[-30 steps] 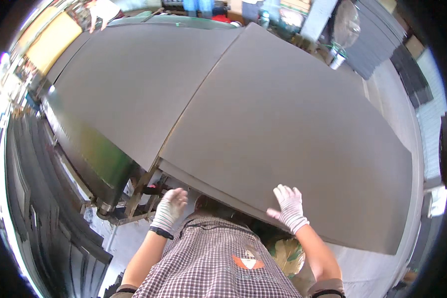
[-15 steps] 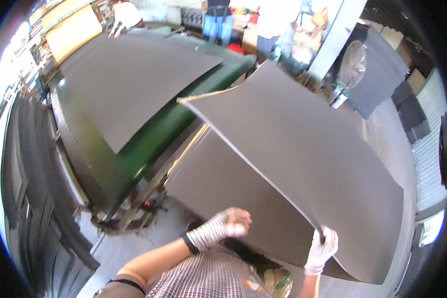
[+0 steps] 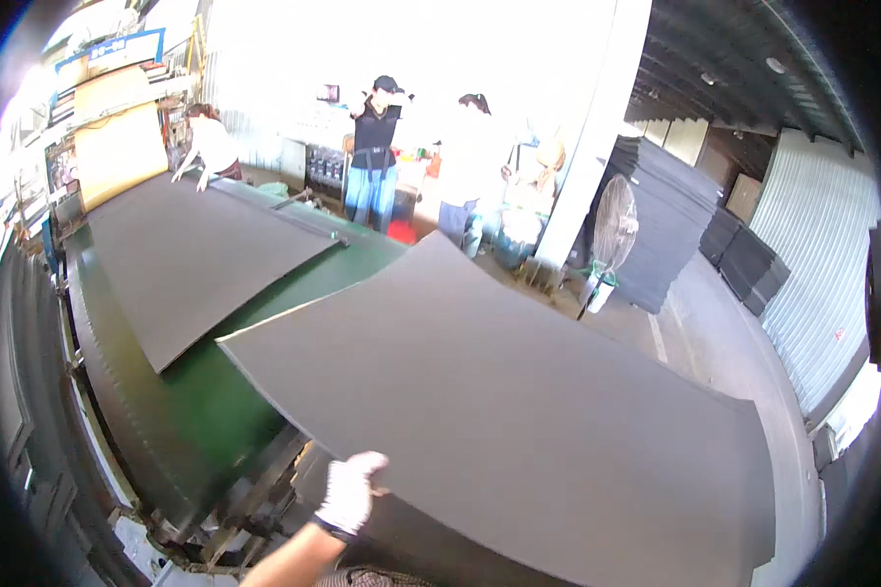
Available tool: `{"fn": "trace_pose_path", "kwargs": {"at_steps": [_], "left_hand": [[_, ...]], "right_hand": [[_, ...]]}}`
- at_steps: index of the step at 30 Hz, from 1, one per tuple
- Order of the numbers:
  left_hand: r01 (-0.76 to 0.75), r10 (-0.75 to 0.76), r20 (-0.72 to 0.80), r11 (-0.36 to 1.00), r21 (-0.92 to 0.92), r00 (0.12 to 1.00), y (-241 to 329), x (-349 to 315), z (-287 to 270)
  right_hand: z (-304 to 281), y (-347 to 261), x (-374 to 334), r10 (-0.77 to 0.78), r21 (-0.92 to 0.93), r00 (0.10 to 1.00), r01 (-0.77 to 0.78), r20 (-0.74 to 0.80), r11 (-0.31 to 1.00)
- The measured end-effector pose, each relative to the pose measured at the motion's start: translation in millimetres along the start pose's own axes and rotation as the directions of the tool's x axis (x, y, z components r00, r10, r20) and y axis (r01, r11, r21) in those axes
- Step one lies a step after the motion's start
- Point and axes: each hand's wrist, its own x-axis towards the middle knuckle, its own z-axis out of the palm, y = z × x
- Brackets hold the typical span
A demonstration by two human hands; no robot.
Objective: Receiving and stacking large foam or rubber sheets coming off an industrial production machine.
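My left hand [image 3: 347,492], in a pale striped glove with a dark wristband, is closed on the near edge of a large dark grey sheet [image 3: 519,421]. The sheet is held up and slightly bowed, its far left corner over the green conveyor belt [image 3: 206,430]. My right hand is out of view. Another dark grey sheet [image 3: 206,259] lies flat on the belt, its near corner close to the raised one. Below my sheet, the surface of a dark stack [image 3: 401,533] shows in part.
At the belt's far end a person in white [image 3: 208,147] leans over it. Two more people stand behind the belt, one in a dark top [image 3: 374,137]. A fan [image 3: 615,225], a white pillar [image 3: 587,137] and stacked dark sheets [image 3: 671,225] stand right. More dark sheets [image 3: 20,391] line the left.
The raised sheet has swung left, its corner now over the belt. My left hand has moved from free to its edge. My right hand has left the view, which has tilted up.
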Motion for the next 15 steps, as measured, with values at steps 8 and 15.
{"fn": "trace_pose_path", "kwargs": {"at_steps": [8,15], "left_hand": [[-0.31,0.178,-0.486,0.929,-0.205,0.856,92.5,30.8,-250.3],[-0.276,0.07,-0.345,0.754,-0.596,0.936,8.6,24.1,-334.6]], "right_hand": [[27.6,-45.4,-14.0,0.167,0.311,0.977,-0.2,0.13,0.929],[-12.7,95.2,150.8,0.223,0.155,0.93,-0.277,0.294,0.948]]}}
